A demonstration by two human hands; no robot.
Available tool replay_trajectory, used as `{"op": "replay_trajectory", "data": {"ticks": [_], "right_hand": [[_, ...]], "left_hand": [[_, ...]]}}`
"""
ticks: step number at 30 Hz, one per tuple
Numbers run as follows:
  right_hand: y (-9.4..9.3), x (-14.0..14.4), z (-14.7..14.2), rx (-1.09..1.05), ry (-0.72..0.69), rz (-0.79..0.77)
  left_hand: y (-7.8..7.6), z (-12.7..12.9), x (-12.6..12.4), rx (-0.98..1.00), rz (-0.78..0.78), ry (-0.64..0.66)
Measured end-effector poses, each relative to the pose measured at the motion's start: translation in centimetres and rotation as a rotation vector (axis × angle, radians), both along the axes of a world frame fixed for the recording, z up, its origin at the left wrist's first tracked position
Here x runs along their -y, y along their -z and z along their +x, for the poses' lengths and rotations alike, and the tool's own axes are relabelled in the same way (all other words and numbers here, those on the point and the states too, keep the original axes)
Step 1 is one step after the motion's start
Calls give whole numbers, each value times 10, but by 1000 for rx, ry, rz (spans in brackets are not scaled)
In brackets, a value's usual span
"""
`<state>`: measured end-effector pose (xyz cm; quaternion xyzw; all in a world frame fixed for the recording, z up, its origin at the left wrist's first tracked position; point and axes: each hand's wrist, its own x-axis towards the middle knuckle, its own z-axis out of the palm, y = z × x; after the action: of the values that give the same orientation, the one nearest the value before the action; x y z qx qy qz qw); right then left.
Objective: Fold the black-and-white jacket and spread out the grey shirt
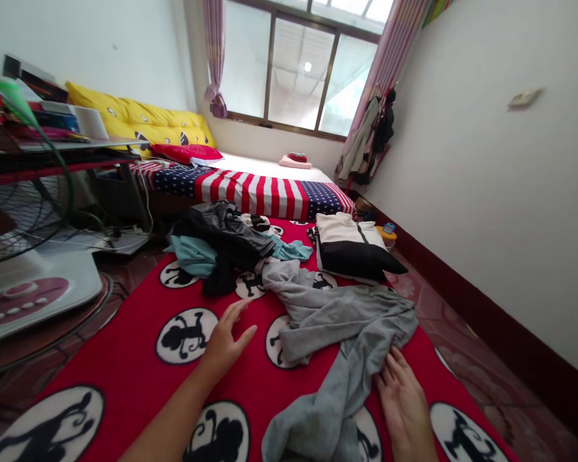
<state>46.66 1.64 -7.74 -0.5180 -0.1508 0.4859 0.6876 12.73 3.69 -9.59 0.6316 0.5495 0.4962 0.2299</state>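
No readable text, label, brand, number or sign on anything in view.

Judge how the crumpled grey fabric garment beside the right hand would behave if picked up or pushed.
The crumpled grey fabric garment would probably droop when lifted, as it lies in loose folds. Pushed, it would likely bunch rather than roll, being spread low across the red monkey-print blanket.

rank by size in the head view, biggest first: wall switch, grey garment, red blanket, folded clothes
1. Red blanket
2. Grey garment
3. Folded clothes
4. Wall switch
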Motion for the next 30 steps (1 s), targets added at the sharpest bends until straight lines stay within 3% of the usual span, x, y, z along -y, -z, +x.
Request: {"op": "replay_trajectory", "data": {"ticks": [5, 10, 14, 18, 22, 24, 27, 30], "right_hand": [[23, 0, -18, 322, 28, 10], [39, 2, -32, 700, -20, 51], [36, 5, -34, 788, -62, 47], [30, 7, -32, 775, -51, 59], [26, 11, -31, 761, -89, 84], [24, 15, -32, 693, -126, 102], [20, 22, -35, 463, -169, 175], [15, 25, -37, 238, -120, 210]], "left_hand": [[-2, 36, -23, -293, 56, 108], [-10, 65, -64, -414, 68, 1], [-12, 76, -85, -505, 87, -17], [-25, 73, -77, -460, 90, 142], [-65, 44, -42, -364, 91, 290], [-90, 16, -24, -339, 69, 252], [-119, -39, -9, -392, 87, 15], [-124, -100, -7, -580, 9, -372]]}}
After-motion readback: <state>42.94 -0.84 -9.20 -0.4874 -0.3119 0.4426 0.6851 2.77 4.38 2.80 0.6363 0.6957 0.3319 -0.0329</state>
